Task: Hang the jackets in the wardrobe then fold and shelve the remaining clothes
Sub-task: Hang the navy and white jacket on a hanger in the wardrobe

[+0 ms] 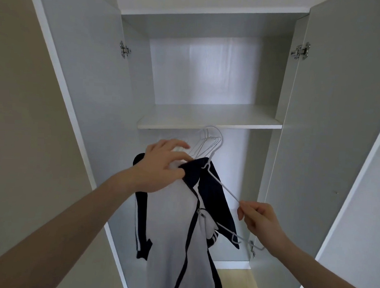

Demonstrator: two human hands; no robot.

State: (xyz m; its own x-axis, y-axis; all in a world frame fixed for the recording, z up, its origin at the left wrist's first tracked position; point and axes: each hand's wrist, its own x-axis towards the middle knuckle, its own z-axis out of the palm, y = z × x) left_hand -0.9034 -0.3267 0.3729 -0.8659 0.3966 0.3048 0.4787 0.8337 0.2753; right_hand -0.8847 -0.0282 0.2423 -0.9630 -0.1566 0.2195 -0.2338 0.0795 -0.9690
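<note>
I am standing at the open wardrobe (100,80), putting one jacket (175,225) on one white hanger (224,188). My left hand (162,164) is pinching the dark collar up high so the jacket hangs straight. My right hand (257,217) is pinching the hanger's thin arm, fingers curled round it, to steer it into the shoulder. The jacket is hanging just under the one shelf (209,120). A few more white hangers (206,142) are waiting behind; I cannot count them.
</note>
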